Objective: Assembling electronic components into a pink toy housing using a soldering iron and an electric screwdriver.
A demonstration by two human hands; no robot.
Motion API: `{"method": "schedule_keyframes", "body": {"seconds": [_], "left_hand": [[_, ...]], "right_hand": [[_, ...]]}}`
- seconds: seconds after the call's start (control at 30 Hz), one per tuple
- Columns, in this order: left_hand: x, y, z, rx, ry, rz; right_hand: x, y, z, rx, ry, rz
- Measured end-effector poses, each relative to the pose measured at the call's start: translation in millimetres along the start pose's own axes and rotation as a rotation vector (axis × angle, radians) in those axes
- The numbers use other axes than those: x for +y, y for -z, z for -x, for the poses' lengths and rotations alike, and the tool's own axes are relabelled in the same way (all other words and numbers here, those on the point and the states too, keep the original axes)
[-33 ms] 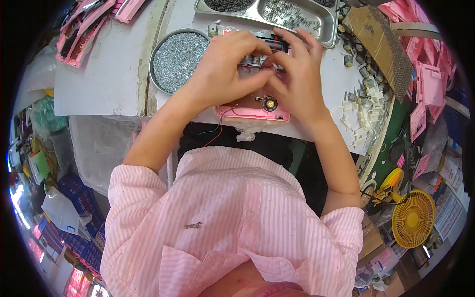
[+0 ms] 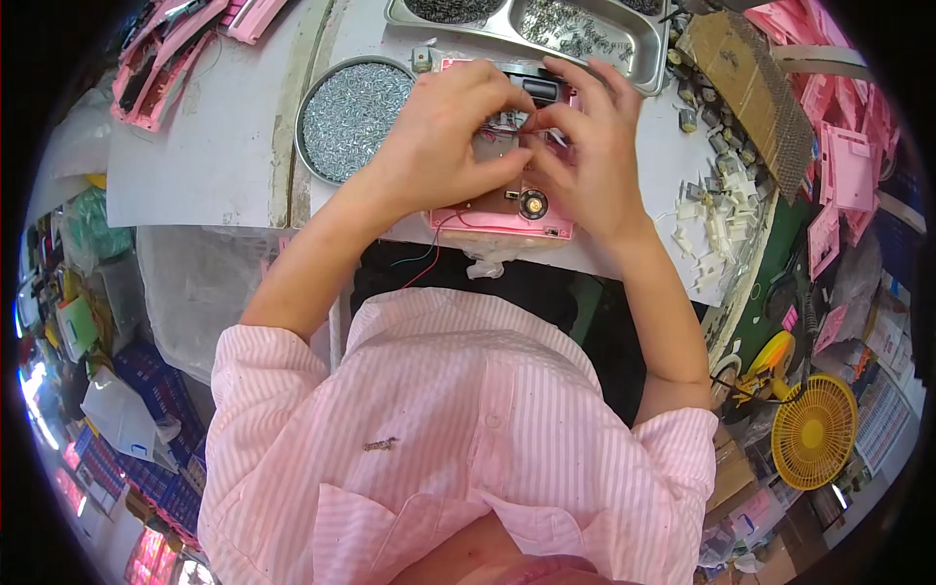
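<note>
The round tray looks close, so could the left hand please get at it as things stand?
Probably yes: the round tray lies just left of the left hand, open on top, with only that hand and wrist overlapping its right edge. The hand is over the pink casing, though.

The right hand (image 2: 597, 161) now sits slightly farther toward 3 o'clock, its raised fingers (image 2: 577, 80) shifted the same way. The left hand's thumb (image 2: 499, 174) has dropped toward 7 o'clock. More of the grey plate (image 2: 499, 146) shows in the gap between that thumb and the left index finger. The pink plastic casing (image 2: 497, 223), with its round black-rimmed part (image 2: 533, 204), has slid very slightly toward 3 o'clock.
</note>
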State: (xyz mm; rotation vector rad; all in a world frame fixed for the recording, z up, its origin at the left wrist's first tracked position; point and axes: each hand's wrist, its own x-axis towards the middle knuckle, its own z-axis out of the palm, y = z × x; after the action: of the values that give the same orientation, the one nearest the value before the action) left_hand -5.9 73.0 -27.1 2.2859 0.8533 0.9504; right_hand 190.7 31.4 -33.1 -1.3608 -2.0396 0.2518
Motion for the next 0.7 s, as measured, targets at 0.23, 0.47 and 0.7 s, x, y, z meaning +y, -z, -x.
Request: {"method": "schedule_keyframes", "body": {"seconds": [0.23, 0.47, 0.7], "left_hand": [[-2.0, -14.1, 12.7, 0.008, 0.043, -0.141], [-3.9, -3.1, 35.3, 0.129, -0.105, -0.329], [21.5, -13.7, 25.9, 0.503, 0.116, -0.312]], "right_hand": [[-0.2, 7.3, 7.9, 0.055, -0.011, -0.055], [-4.0, 12.3, 10.0, 0.008, 0.032, 0.013], [-3.6, 28.0, 8.3, 0.052, 0.037, 0.005]]}}
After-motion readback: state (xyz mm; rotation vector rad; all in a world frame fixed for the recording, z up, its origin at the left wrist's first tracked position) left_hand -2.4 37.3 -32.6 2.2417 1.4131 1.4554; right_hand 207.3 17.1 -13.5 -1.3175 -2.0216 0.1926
